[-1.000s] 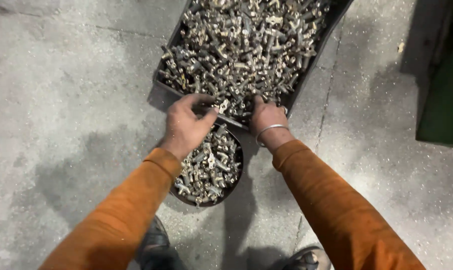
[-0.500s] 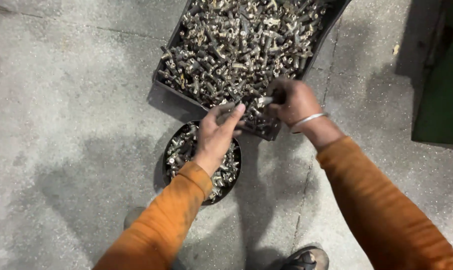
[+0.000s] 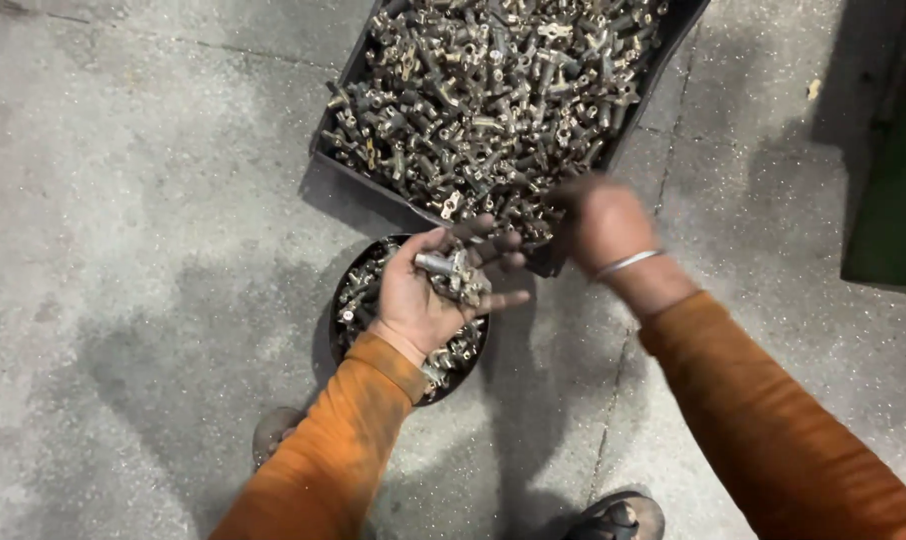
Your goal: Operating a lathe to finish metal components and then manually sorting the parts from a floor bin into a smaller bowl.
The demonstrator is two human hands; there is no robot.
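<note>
Nearest, left hand [image 3: 428,295] cupped palm-up over the round bowl [image 3: 345,315], cradling a few metal fittings [image 3: 451,272] lying roughly crosswise on the fingers. Just beyond and to the right, right hand [image 3: 601,222] blurred at the near corner of the black tray [image 3: 335,150]; cannot tell whether open or closed on anything. Farther off, more fittings heaped in that tray on the concrete floor [image 3: 133,250], up and right of the cupped hand, closer to the right hand.

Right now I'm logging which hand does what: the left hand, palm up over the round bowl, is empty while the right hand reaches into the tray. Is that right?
Not quite. In the head view the left hand is not empty: it cups several metal fittings over the round bowl. The right hand is at the tray, as you say.
</note>
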